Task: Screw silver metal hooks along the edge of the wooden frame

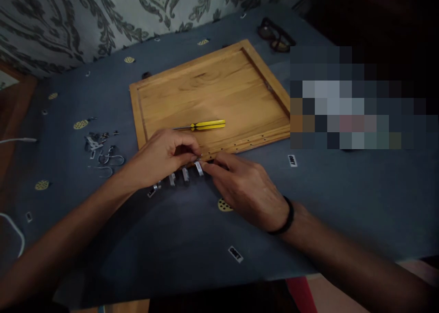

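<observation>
A wooden panel (199, 93) with a raised frame lies at an angle, and small dark holes run along its near edge. Several silvery metal hooks stick out from that edge. My left hand (164, 155) rests over the edge, thumb and forefinger pinched at the top of the rightmost hook (199, 168); whatever is between them is too small to make out. My right hand (245, 189), with a black band at the wrist, is closed, and its fingertips grip the same hook from the right. A yellow-handled screwdriver (209, 125) lies on the panel, its shaft partly behind my left hand.
Loose hooks (110, 157) and small metal parts (94, 141) lie left of the panel on the dark blue patterned cloth (164, 249). Dark glasses (274, 35) sit behind it. White cables (17, 140) show at the left edge. A blurred-out patch covers the right side.
</observation>
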A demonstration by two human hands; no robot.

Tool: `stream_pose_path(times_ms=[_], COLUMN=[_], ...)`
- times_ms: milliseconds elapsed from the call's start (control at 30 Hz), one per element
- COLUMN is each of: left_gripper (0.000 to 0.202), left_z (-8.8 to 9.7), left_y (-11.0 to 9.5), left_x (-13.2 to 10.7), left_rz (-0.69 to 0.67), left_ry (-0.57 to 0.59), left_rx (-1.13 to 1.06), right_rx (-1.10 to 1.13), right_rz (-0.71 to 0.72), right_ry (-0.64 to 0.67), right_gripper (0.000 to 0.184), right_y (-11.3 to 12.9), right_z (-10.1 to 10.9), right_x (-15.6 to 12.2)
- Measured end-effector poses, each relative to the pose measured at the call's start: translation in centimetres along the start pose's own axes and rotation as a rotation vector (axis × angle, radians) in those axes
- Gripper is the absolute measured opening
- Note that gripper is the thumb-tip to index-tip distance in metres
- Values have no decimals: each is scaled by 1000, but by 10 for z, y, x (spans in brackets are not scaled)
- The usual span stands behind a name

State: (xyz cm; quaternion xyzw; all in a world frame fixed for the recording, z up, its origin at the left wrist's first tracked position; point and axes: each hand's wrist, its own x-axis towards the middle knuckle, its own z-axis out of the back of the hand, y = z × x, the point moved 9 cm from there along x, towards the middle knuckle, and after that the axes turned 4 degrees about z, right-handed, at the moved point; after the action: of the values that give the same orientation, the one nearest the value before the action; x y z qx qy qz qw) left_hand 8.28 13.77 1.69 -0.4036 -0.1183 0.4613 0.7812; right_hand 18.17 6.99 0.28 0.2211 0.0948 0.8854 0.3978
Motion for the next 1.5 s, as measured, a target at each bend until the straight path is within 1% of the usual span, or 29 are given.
stream_pose_path(times_ms=[167, 300, 533, 733, 1000, 1200, 1267, 1500], left_gripper=[10, 10, 9, 11, 13, 16, 17, 18], left_z=[2, 2, 1, 2, 4, 2, 2, 0], left_y=[-2, 0, 4, -4, -6, -17, -19, -21], left_x=[-1, -1, 0, -1, -2, -3, -4, -5], left_rz=[-2, 19, 37, -29, -51, -136, -145, -182], left_ry=[-27, -15, -13, -51, -72, -92, -100, -105], left_rx=[31, 21, 2, 59, 168, 237, 260, 250], right_rx=[24, 25, 6, 9, -5, -17, -14, -4], right_rz=[2, -3, 4, 2, -5, -9, -6, -5], right_ry=[3, 13, -5, -2, 15, 11, 5, 4], right_gripper=[27, 28, 31, 30, 28, 30, 30, 31], right_y=[0, -1, 1, 0, 2, 0, 0, 0], right_z=[0, 0, 2, 1, 0, 0, 1, 0], right_x=[0, 0, 1, 2, 1, 2, 2, 2])
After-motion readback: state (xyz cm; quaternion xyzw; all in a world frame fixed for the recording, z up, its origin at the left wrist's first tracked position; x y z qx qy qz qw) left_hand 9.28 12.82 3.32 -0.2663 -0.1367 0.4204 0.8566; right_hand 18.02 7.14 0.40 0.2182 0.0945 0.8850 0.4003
